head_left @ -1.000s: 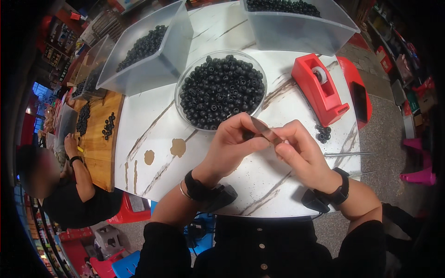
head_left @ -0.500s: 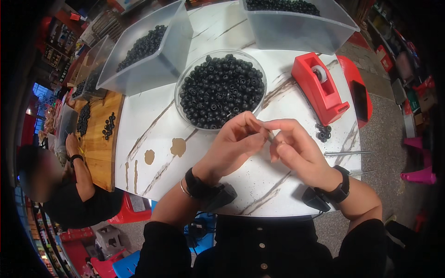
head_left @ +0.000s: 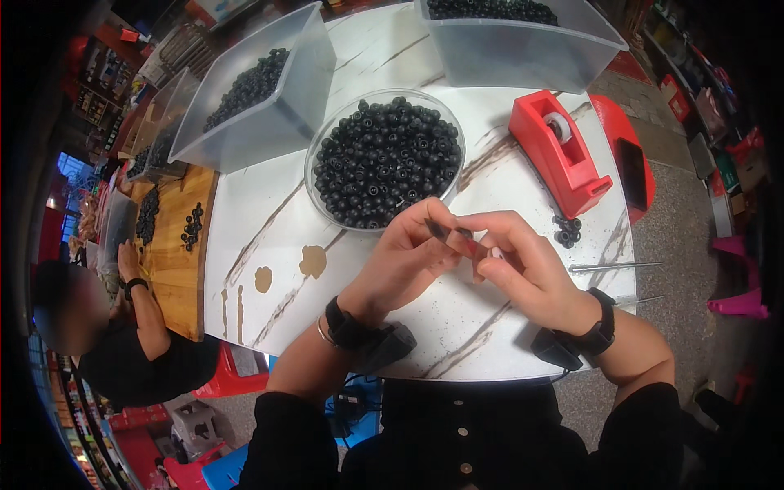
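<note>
At the near edge of the white marbled table, both hands meet just in front of the round glass bowl of black beads.

Grip state
- Left hand: thumb and forefinger are pinched on a small dark piece, apparently a bead, at the fingertips.
- Right hand: fingers are closed on a thin rod or needle with a reddish section, its tip pointing toward the left fingertips. Whether a cord trails from it cannot be told.

Procedure note (judgement)
- Keep both wrists low over the table so a dropped bead lands on the surface, not the floor.
- Hold the bead with its hole facing the rod tip; steady the rod and move the bead onto it, not the reverse.
- Keep the work close to the bowl for a short reach to the next bead.

Surroundings
- A red tape dispenser stands right of the bowl; a small cluster of loose beads lies just beside its near end.
- Two thin metal rods lie at the right edge.
- Two clear plastic bins of black beads stand behind the bowl, left and right.
- Two brown spots mark the tabletop at the left.
- Left of the table, another person in dark clothing works at a wooden board carrying more beads.
- Red stools and cluttered shelves ring the room.
</note>
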`<state>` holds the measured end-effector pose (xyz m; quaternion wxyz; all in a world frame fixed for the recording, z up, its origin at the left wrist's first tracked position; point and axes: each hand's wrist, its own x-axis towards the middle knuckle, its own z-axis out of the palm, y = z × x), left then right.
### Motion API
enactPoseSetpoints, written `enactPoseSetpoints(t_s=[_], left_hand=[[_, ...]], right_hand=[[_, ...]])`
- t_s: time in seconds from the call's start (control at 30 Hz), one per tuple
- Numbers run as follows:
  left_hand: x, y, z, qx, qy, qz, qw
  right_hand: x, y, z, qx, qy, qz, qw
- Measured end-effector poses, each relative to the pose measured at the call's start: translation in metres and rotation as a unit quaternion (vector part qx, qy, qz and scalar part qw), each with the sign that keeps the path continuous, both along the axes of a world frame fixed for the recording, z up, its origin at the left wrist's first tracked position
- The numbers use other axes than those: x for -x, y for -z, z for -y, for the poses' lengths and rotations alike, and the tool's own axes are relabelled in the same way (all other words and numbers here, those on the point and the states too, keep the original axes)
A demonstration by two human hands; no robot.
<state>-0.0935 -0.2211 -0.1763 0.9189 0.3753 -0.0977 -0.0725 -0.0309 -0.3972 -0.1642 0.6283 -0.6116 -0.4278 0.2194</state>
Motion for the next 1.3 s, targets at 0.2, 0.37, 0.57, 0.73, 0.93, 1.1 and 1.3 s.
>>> enactPoseSetpoints(t_s=[0.2, 0.37, 0.57, 0.73, 0.93, 1.1, 1.3], left_hand=[[0.001, 0.000, 0.001, -0.032, 0.002, -0.021, 0.999], [0.002, 0.003, 0.006, -0.019, 0.004, -0.044, 0.999], [-0.001, 0.006, 0.003, 0.012, 0.023, -0.034, 0.999], [0.001, 0.003, 0.005, -0.075, 0.023, -0.046, 0.996], [0.002, -0.001, 0.004, -0.071, 0.061, -0.007, 0.996], [0.002, -0.003, 0.006, -0.042, 0.057, -0.008, 0.997], [0.003, -0.023, 0.002, -0.001, 0.032, -0.047, 0.998]], right_hand=[[0.003, 0.002, 0.000, -0.014, 0.015, 0.035, 0.999], [0.000, 0.007, -0.002, -0.031, 0.005, 0.025, 0.999], [-0.002, -0.013, 0.001, 0.002, -0.037, -0.253, 0.967], [-0.002, -0.001, -0.002, -0.021, -0.038, -0.274, 0.961], [-0.005, -0.003, -0.002, 0.008, -0.048, -0.238, 0.970], [-0.005, 0.003, -0.003, -0.010, -0.048, -0.189, 0.981], [-0.006, -0.011, 0.001, -0.017, -0.019, -0.268, 0.963]])
